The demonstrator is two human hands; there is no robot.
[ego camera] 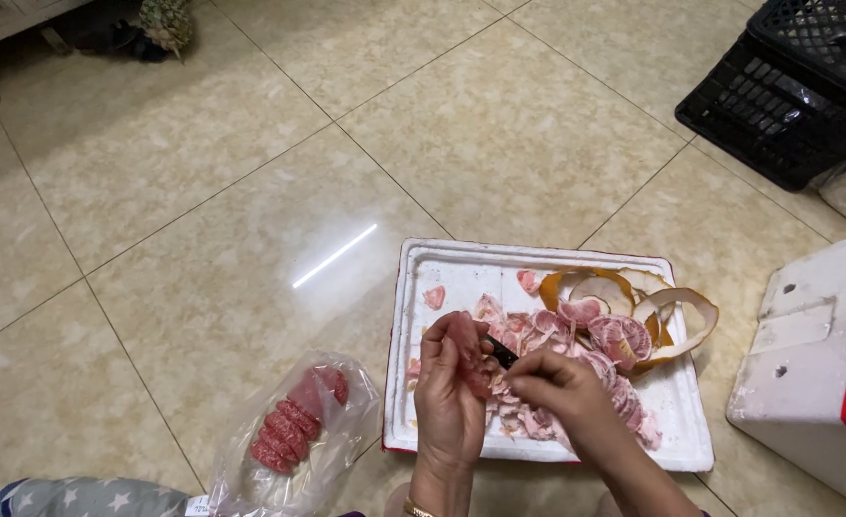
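My left hand [448,400] holds a pink pomelo segment [465,341] upright over a white foam tray [447,271]. My right hand [564,393] grips a small dark-bladed knife [500,351] whose tip touches the segment. On the tray lies a heap of pink membrane scraps [576,354] and curled orange-yellow peel [676,321]. Left of the tray, a clear plastic bag [293,436] on the floor holds several peeled pink segments [287,421].
Beige tiled floor [203,191] all round. A white foam box with a red edge [820,364] stands at the right. A black plastic crate [791,86] sits at the top right. A pineapple [166,21] lies at the top left. Star-patterned cloth [78,498] shows at the bottom left.
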